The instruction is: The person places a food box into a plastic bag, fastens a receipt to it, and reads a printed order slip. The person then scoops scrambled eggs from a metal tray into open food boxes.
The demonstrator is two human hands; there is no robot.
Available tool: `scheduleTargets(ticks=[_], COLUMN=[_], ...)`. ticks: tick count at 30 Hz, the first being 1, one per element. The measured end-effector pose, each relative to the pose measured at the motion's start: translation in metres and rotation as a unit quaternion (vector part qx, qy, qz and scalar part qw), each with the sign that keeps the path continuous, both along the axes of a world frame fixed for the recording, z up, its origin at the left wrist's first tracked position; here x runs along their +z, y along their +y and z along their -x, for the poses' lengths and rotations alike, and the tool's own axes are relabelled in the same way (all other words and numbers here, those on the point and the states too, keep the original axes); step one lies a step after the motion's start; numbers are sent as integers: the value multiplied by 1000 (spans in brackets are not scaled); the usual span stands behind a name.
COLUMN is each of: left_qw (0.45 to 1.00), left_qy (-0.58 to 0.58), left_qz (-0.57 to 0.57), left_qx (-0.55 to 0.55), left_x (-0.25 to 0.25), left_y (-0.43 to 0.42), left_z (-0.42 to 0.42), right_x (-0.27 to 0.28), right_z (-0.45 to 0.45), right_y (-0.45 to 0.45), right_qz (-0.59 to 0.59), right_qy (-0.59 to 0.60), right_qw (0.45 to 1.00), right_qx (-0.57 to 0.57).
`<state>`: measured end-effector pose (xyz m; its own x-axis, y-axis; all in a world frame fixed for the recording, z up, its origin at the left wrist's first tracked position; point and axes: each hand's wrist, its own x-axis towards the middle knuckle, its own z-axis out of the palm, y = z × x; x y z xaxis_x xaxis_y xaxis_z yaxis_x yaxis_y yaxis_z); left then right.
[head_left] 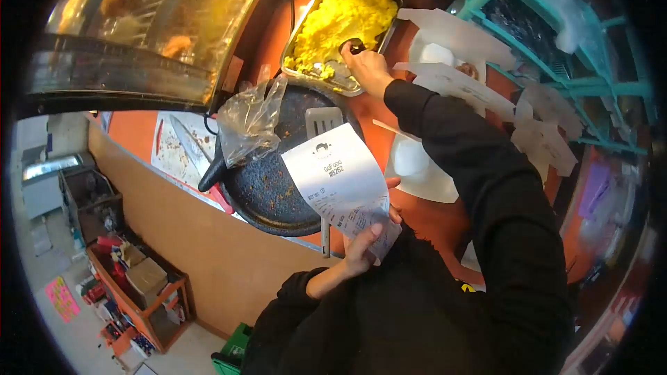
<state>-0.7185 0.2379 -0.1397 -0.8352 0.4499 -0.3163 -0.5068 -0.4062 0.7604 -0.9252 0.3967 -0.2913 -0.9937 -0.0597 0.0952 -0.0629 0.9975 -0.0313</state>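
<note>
My left hand (363, 244) grips a long printed receipt (326, 167), with its text facing up and its lower end curling. At the far side, my right hand (370, 69) reaches to the near edge of a metal tray (286, 55) heaped with crumbly yellow food (347, 14). Its fingers are closed on a dark utensil (353, 46) whose lower end I cannot make out. Behind the receipt lies a black stone griddle or mortar plate (267, 198) with a slotted spatula (324, 119) on it. A crumpled clear plastic bag (253, 121) rests over its left side.
Opened paper food boxes (455, 87) stand on the right, and another box (424, 173) holds a white mound. A knife (189, 140) lies on a cutting board (170, 156) to the left. Above it is a lit glass display case (153, 14). Teal shelving (570, 83) borders the right.
</note>
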Motion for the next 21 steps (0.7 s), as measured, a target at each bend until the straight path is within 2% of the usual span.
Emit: scheduleTargets(ticks=[4,6,8,10,13,14,15,16,19,20,21], left_qw=[998,999,1000,997,995,995,995,993,990,987,987], left_qy=[-39,-32,-18,-13,-30,-31,-28,-26,-17,-27,-26], left_qz=[0,-3,-5,-73,-53,-53,-12,30,22,27,27], left_qx=[41,35,22,28,74,75,95,113,141,154,154], left_x=[-8,-10,-11,-15,-18,-17,-13,-11,-14,-12,-13], left_y=[-4,-7,-14,-25,-39,-42,-42,-44,-52,-54,-56], left_z=[0,2,1,0,-2,-1,2,3,2,1,2], right_x=[-18,-24,-21,-12,-6,-5,4,21,74,67,53], right_z=[-6,-3,1,5,7,10,14,15,29,38,46], right_y=[-6,-9,-11,-16,-19,-18,-18,-17,-11,-3,10], right_qz=[-48,-28,-23,-51,-59,-61,-2,-3,38,37,130], right_qy=[-37,0,-33,-115,-178,-212,-264,-287,-486,-486,-543], right_qw=[998,999,999,992,982,973,962,953,870,870,829], right_qx=[2,20,8,-21,35,62,63,100,75,76,18])
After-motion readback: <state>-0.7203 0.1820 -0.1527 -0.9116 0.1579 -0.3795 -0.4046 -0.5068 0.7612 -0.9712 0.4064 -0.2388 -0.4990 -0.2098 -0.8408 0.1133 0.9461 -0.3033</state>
